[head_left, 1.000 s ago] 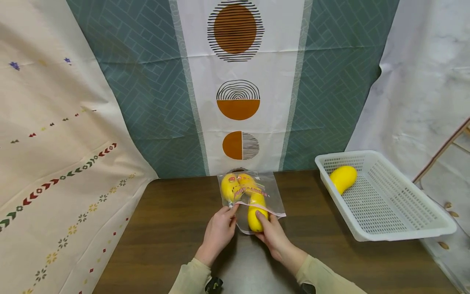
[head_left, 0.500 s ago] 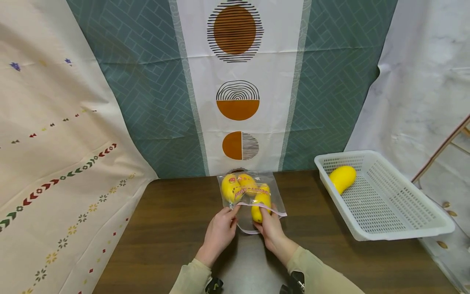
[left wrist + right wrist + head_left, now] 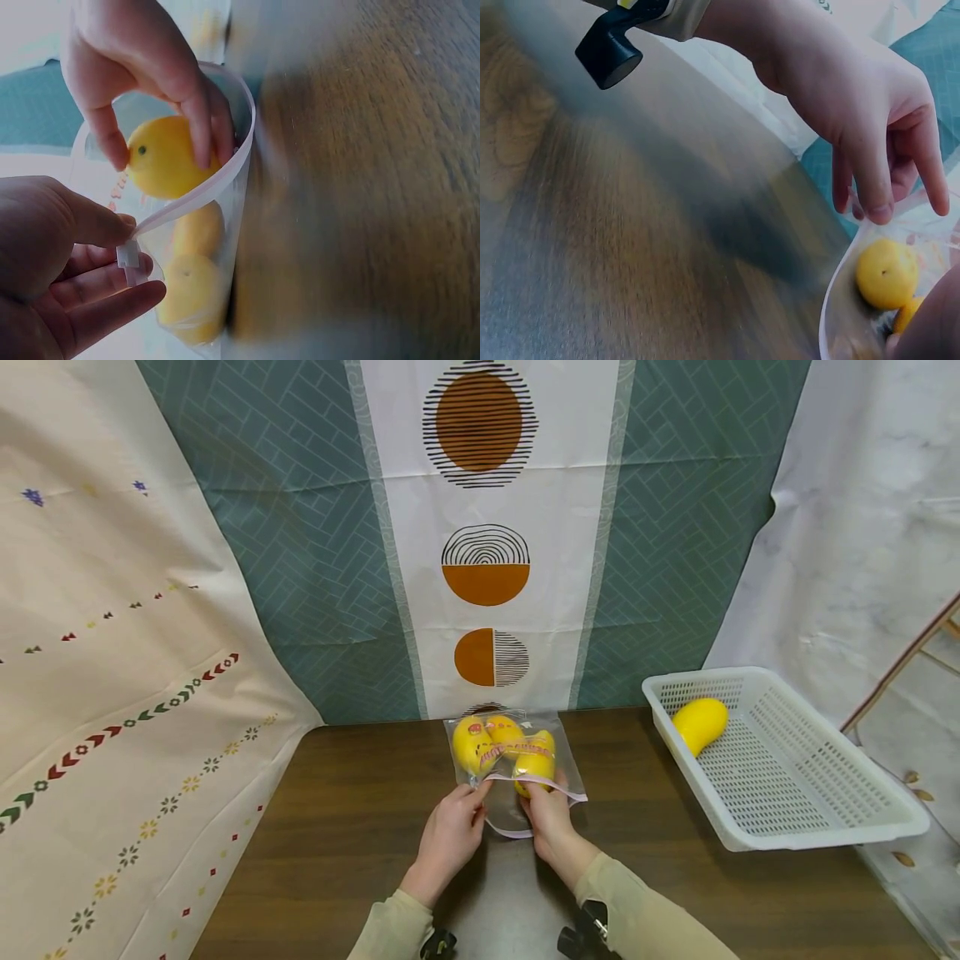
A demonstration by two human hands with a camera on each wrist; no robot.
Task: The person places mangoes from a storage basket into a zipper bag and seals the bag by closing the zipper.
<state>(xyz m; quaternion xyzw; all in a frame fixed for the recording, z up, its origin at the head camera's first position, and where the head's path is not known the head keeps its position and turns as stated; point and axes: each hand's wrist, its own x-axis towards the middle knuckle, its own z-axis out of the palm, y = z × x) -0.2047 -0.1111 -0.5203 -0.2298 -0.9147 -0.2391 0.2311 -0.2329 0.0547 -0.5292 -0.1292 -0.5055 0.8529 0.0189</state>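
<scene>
A clear zip bag [image 3: 567, 768] with pink print lies on the table, its mouth towards me. My left hand [image 3: 448, 827] pinches the bag's rim between thumb and finger, at the white zip slider [image 3: 129, 255] in the left wrist view. Reaching through the mouth, my right hand [image 3: 555, 825] grips a yellow mango [image 3: 161, 157] by its near end, with fingers and thumb on either side. Two more mangoes [image 3: 471, 745] sit deeper in the bag, on its left. In the right wrist view only part of the right hand [image 3: 939, 322] shows, at the lower right.
A white perforated plastic basket [image 3: 825, 842] stands on the right, with another mango [image 3: 701, 725] in it. The brown wooden table [image 3: 330, 827] meets patterned cloths [image 3: 300, 543] at the back and sides.
My right hand has pushed the mango away from me, further into the bag, so less of it shows at the mouth. The left hand has stayed at the rim.
</scene>
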